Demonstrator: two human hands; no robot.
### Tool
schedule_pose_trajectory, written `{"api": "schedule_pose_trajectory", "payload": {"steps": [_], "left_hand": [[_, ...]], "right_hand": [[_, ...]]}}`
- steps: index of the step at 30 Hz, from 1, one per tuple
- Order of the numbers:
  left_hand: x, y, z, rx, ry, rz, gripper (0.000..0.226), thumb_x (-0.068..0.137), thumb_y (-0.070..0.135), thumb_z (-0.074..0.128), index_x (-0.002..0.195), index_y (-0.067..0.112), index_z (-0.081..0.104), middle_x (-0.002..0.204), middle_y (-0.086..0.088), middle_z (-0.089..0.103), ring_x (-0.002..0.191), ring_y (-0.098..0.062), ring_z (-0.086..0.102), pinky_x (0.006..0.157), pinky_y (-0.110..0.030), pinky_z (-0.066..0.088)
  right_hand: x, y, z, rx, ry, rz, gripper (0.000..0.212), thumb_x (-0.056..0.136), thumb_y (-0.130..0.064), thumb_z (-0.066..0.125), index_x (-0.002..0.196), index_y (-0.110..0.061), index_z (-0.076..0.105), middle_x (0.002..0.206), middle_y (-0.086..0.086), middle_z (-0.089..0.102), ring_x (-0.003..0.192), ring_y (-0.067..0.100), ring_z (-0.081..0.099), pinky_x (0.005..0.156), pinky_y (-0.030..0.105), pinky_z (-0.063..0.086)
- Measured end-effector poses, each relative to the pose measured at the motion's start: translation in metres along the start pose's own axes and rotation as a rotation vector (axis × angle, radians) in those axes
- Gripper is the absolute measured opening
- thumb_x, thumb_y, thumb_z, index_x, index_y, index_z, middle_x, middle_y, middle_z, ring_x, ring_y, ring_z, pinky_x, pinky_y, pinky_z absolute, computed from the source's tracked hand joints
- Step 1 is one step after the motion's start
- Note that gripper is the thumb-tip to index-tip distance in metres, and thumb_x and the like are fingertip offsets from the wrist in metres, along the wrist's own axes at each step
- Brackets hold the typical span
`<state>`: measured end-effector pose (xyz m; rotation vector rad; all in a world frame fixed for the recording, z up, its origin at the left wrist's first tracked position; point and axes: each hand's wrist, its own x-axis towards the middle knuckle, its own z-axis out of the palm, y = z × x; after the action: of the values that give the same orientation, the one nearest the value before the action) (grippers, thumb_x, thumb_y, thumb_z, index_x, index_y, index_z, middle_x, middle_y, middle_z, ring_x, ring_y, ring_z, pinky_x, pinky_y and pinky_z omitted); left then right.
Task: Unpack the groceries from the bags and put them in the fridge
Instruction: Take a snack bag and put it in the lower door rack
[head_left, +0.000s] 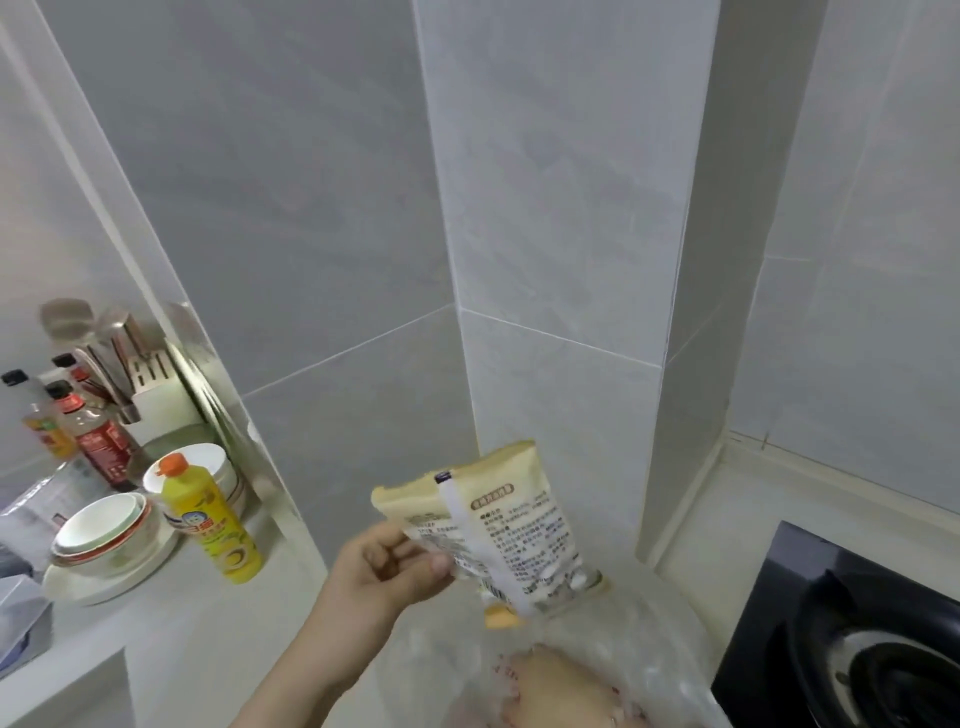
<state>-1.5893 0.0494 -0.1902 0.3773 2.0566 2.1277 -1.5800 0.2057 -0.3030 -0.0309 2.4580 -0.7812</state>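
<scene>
My left hand (387, 566) pinches the lower left edge of a cream-coloured snack packet (519, 525) with small printed text and a white back seam. It holds the packet up in front of the tiled pillar, above a clear plastic bag (639, 639) that stands on the counter. Through the bag's plastic, at the bottom of the view, shows a blurred pinkish shape that looks like my right hand (566, 686); how its fingers lie is hidden. No fridge is in view.
On the left counter stand a yellow dish-soap bottle (215, 519), stacked bowls (104, 530) on a plate, sauce bottles (98, 436) and a knife rack (150, 379). A black stove (857, 634) sits at the lower right. Grey tiled walls rise behind.
</scene>
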Motion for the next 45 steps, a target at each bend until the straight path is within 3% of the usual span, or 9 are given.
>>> {"api": "schedule_pose_trajectory", "payload": {"steps": [5,9,11,14,18,22,26,31,45], "left_hand": [[0.003,0.025,-0.022,-0.226,-0.024,0.115,0.051,0.028,0.029,0.096,0.072,0.011,0.077,0.081,-0.012,0.074,0.076,-0.02,0.071,0.065,-0.027,0.058],[0.004,0.034,-0.027,-0.247,-0.16,0.087,0.055,0.018,0.037,0.095,0.062,0.01,0.075,0.07,-0.013,0.072,0.064,-0.023,0.07,0.056,-0.029,0.056],[0.007,0.028,-0.027,-0.232,-0.226,0.075,0.039,0.029,0.032,0.093,0.057,0.015,0.071,0.067,-0.008,0.07,0.068,-0.022,0.069,0.061,-0.03,0.056],[0.01,0.032,-0.012,-0.442,-0.302,0.058,0.007,0.063,0.012,0.071,0.07,0.013,0.069,0.079,-0.009,0.068,0.083,-0.023,0.069,0.074,-0.032,0.056],[-0.018,0.036,0.001,-0.288,0.156,-0.068,0.009,0.084,0.002,0.056,0.077,0.002,0.061,0.068,-0.012,0.069,0.061,-0.013,0.069,0.057,-0.024,0.055],[-0.076,0.033,0.01,-0.411,0.323,-0.165,0.053,0.091,0.047,0.037,0.106,0.006,0.066,0.106,-0.017,0.07,0.098,-0.03,0.067,0.084,-0.045,0.05],[-0.141,0.03,0.034,-0.191,0.389,-0.145,0.052,0.085,0.061,0.048,0.114,0.021,0.064,0.11,-0.005,0.07,0.106,-0.023,0.064,0.086,-0.037,0.051],[-0.22,0.057,0.051,0.183,0.698,-0.027,0.033,0.083,0.017,0.07,0.114,0.017,0.06,0.1,0.002,0.073,0.091,-0.012,0.069,0.069,-0.02,0.054],[-0.583,0.161,0.1,0.974,1.572,-0.323,0.045,0.075,0.003,0.071,0.086,0.041,0.051,0.085,0.02,0.06,0.085,-0.01,0.06,0.063,-0.013,0.047]], "right_hand": [[-0.027,-0.035,-0.039,0.854,-0.383,-0.009,0.059,0.098,-0.05,0.029,0.111,-0.001,0.06,0.091,0.017,0.07,0.069,0.022,0.068,0.061,0.025,0.052],[-0.058,-0.053,-0.071,1.16,-0.422,-0.281,0.07,0.083,-0.062,0.035,0.114,-0.009,0.069,0.107,0.008,0.068,0.091,0.028,0.068,0.08,0.033,0.051],[-0.066,-0.056,-0.067,1.311,-0.378,-0.359,0.046,0.089,-0.047,0.043,0.102,-0.015,0.074,0.093,0.011,0.072,0.065,0.019,0.069,0.057,0.023,0.052],[-0.071,-0.061,-0.055,1.479,-0.326,-0.509,0.051,0.081,-0.01,0.062,0.13,-0.001,0.05,0.128,0.019,0.058,0.107,0.03,0.063,0.084,0.031,0.052],[-0.071,-0.064,-0.039,1.444,-0.245,-0.348,0.07,0.067,-0.028,0.082,0.121,0.009,0.056,0.122,0.034,0.055,0.084,0.031,0.054,0.072,0.03,0.043],[-0.095,-0.073,-0.036,1.508,-0.037,-0.362,0.04,0.078,-0.015,0.07,0.109,0.006,0.058,0.074,0.02,0.061,0.05,0.023,0.059,0.046,0.028,0.05],[-0.129,-0.084,-0.01,1.362,0.052,-0.448,0.022,0.083,-0.01,0.069,0.103,-0.003,0.063,0.092,0.018,0.072,0.081,0.033,0.07,0.071,0.038,0.056],[-0.177,-0.108,0.021,0.945,0.137,-0.685,0.015,0.082,-0.02,0.071,0.095,-0.016,0.065,0.091,0.002,0.072,0.086,0.021,0.069,0.08,0.04,0.056],[-0.385,-0.231,0.131,-0.436,0.112,-1.589,0.051,0.085,-0.045,0.06,0.129,-0.023,0.046,0.126,-0.003,0.05,0.117,0.016,0.047,0.087,0.03,0.044]]}}
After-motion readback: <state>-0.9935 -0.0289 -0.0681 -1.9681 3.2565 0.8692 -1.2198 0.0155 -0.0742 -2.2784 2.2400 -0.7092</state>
